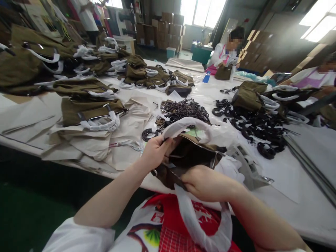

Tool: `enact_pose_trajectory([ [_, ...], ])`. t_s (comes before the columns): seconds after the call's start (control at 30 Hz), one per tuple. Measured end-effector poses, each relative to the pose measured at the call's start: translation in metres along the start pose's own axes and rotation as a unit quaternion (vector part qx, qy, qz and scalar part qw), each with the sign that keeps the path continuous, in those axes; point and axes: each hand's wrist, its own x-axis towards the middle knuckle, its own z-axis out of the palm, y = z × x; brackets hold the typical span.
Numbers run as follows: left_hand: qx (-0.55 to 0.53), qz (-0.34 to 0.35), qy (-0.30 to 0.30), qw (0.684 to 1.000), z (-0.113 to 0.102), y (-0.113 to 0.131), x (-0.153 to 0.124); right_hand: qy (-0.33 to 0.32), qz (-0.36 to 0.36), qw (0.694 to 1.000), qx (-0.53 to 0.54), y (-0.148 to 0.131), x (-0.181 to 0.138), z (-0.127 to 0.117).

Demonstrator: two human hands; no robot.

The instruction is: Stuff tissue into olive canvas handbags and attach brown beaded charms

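An olive-brown handbag with an unzipped top is held at the table's near edge, its dark inside facing me. My left hand pinches the bag's upper left rim, close to where a white-wrapped handle arches away. At the near rim, beside the zipper, my right hand is closed with its fingertips hidden at the bag's edge. A second wrapped handle hangs toward my red apron.
A heap of dark chains lies beyond the bag. Coiled black straps are piled at right. Several olive bags and crumpled beige sheets cover the left side. Across the table, a co-worker handles another bag.
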Motion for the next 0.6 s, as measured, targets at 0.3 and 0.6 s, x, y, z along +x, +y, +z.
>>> enact_pose_trajectory([
  [0.3,-0.113,-0.123,-0.083,0.982,-0.007,-0.014,-0.002,0.082,0.107,0.991,-0.009,-0.004,0.013,0.014],
  [0.6,-0.020,-0.099,-0.125,0.987,-0.040,-0.026,-0.025,0.155,-0.075,0.978,0.113,-0.002,-0.011,-0.014],
])
